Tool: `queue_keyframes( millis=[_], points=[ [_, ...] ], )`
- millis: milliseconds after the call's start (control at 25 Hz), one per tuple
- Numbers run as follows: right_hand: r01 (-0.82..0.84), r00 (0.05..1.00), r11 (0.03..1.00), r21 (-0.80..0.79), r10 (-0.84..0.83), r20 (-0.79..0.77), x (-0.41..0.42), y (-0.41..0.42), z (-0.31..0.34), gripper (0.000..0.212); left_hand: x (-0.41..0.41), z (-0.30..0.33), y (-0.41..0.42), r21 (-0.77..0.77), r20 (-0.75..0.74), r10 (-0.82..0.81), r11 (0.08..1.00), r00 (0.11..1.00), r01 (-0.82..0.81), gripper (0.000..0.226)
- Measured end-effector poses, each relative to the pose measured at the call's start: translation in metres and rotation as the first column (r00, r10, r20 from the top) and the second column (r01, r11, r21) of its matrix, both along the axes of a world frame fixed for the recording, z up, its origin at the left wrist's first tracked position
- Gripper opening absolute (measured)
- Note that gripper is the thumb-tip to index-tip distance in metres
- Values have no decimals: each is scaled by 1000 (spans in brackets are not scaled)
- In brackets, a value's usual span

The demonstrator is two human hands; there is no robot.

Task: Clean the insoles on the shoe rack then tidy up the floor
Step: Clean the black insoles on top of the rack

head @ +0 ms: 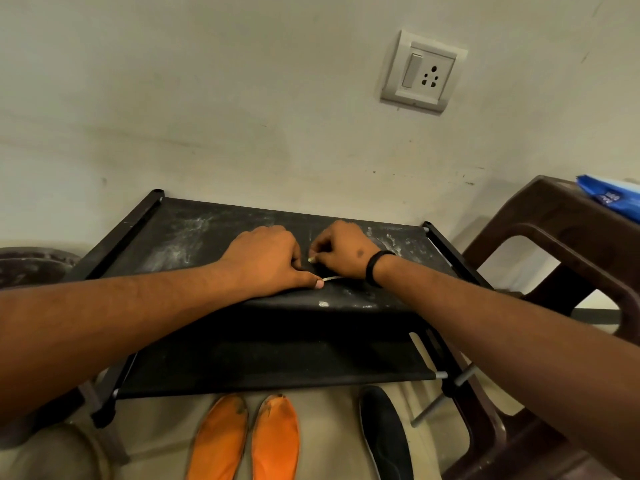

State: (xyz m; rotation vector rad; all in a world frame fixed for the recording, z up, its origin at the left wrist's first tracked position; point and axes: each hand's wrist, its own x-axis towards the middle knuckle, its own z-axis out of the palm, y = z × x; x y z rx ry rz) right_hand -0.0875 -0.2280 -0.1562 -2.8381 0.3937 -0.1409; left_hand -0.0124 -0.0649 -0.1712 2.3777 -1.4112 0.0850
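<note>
Head view: both hands rest on the shoe rack (194,233) top shelf. Left hand (266,259) and right hand (341,251) fingers curl, pinching a thin pale strip (332,278). Orange insoles (246,441) lie on floor below rack.

Dim, warm indoor light, soft shadows, sharp centre, wide-angle bending towards the edges.

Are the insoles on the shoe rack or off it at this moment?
Off. Two orange insoles and a dark insole lie on the floor before the shoe rack.

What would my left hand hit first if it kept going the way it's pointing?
Probably your right hand: the left hand points rightward across the shoe rack's top shelf, and the two already look nearly touching.
</note>
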Motion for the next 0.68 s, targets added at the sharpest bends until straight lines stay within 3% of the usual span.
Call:
queue_keyframes(
  millis=[120, 280, 440, 520, 680],
  points=[
    [-88, 996, 996, 32, 89, -15, -7, 1, 0, 9, -1, 1, 1, 7, 12, -1, 1000, 1000, 1, 52],
    [218, 976, 970, -104, -215, 47, -7, -40, 6, 12, 0, -2, -2, -5, -9, -1, 1000, 1000, 1, 50],
    [-53, 999, 998, 45, 54, -5, -19, 6, 1, 11, 0, -1, -1, 7, 16, -5, 1000, 1000, 5, 49],
    [-109, 993, 993, 39, 110, -31, -22, 6, 2, 12, 0, -1, -1, 9, 25, -7, 1000, 1000, 7, 49],
    [173, 984, 980, -103, -176, -18, -15, -36, 9, 11, 2, -3, -4, 7, 6, -1, 1000, 1000, 1, 52]
  ],
)
